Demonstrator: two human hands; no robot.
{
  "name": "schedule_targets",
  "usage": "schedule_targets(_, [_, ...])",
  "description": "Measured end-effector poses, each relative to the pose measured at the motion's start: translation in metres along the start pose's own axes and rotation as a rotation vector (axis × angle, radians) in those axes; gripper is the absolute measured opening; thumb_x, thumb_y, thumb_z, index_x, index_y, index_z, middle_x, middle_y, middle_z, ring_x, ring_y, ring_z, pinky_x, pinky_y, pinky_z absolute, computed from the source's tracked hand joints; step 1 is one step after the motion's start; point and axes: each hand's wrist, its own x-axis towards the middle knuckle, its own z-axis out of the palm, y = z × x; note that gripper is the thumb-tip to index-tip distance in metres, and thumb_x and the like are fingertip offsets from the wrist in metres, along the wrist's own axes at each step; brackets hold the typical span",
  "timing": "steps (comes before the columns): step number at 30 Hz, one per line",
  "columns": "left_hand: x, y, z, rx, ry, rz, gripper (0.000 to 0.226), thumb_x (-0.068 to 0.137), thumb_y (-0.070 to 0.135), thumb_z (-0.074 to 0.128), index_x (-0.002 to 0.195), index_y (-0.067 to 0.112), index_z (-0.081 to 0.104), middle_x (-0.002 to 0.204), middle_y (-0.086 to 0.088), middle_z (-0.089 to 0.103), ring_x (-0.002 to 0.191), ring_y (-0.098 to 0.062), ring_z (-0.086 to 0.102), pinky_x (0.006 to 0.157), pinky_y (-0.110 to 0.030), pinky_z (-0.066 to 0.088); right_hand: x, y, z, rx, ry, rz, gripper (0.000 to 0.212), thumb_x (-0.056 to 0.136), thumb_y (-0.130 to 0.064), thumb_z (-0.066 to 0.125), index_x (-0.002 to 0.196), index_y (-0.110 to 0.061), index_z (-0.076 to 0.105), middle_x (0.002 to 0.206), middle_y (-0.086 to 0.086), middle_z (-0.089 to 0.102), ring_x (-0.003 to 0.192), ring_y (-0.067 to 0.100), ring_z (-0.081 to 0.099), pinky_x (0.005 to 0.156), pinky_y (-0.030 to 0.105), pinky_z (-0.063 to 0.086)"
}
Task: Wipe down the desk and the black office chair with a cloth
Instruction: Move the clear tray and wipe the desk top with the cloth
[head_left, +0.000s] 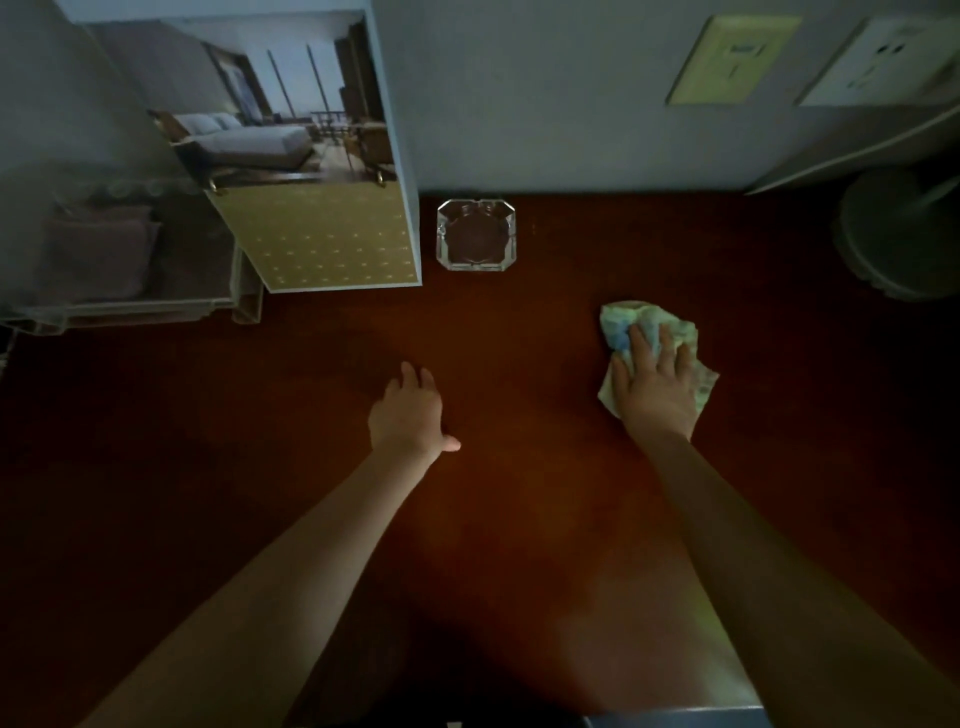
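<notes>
The dark red-brown desk (311, 415) fills most of the view. A crumpled pale green and blue cloth (623, 317) lies on it at the right. My right hand (655, 382) presses flat on the cloth with fingers spread and straight. My left hand (410, 415) rests palm down on the bare desk near the middle, fingers relaxed, holding nothing. The black office chair is only a dark shape at the bottom edge (436, 717); I cannot tell more about it.
A square glass ashtray (476, 235) stands at the back by the wall. A standing card with a hotel room photo (311, 156) is back left, beside a clear tray (130, 306). A round dark lamp base (898, 234) sits back right. Wall sockets (732, 57) are above.
</notes>
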Motion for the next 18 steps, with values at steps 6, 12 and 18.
schedule_targets(6, [0.008,0.006,-0.013,0.227,-0.010,0.066,0.099,0.068,0.059,0.072,0.144,0.008,0.032,0.154,-0.019,0.022,0.134,-0.031,0.038,0.103,-0.041,0.040,0.002,-0.001,0.001,-0.014,-0.030,-0.006,0.054,0.099,-0.048,0.025,0.150,-0.033,0.014,0.160,0.005,0.003,0.145,0.034,-0.002,0.115,0.049,0.004])
schedule_targets(12, [0.033,-0.002,-0.027,0.108,-0.084,0.018,0.152,0.048,0.061,0.083,0.145,0.019,-0.025,0.155,-0.015,-0.020,0.145,-0.032,-0.006,0.115,-0.050,0.016,0.008,0.001,0.000,-0.054,-0.076,-0.043,0.056,0.098,-0.048,0.025,0.150,-0.033,0.011,0.160,0.004,0.001,0.145,0.035,-0.004,0.115,0.050,0.002])
schedule_targets(18, [0.038,0.000,-0.023,0.105,-0.112,0.007,0.153,0.048,0.058,0.084,0.145,0.017,-0.025,0.155,-0.017,-0.021,0.145,-0.034,-0.006,0.115,-0.047,0.017,0.007,-0.007,0.001,-0.107,-0.121,-0.122,0.056,0.098,-0.047,0.021,0.150,-0.035,0.006,0.159,0.002,-0.006,0.144,0.036,-0.008,0.116,0.046,-0.003])
